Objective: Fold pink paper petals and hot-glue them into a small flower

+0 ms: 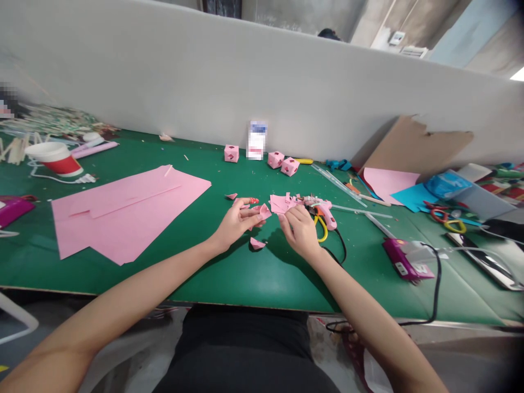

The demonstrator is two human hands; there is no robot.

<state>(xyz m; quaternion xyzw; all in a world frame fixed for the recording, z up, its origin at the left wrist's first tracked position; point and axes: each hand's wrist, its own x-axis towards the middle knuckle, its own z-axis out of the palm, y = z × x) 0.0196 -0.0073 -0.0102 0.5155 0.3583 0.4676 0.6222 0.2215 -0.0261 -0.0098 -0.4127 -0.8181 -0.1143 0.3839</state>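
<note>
Over the middle of the green table, my left hand (238, 222) is closed on a small folded pink paper piece (265, 212), pinched at the fingertips. My right hand (300, 230) is just to its right, fingers curled and pressed together beside several small pink paper cutouts (280, 203). Whatever is between those fingertips is hidden. A curved pink paper piece (257, 244) lies below the left fingers, and another pink scrap (231, 196) lies above them. Right of my right hand are a pink glue gun (326, 212) and a yellow-handled tool (321, 229), partly covered.
Three pink paper cubes (231, 154) with cut openings stand near the grey partition (164, 71). Large pink sheets (126, 218) lie left, near a red-and-white cup (57, 159). Rightward are glue sticks (362, 211), a purple power strip (405, 260), cables, scissors (454, 226) and a phone (485, 259).
</note>
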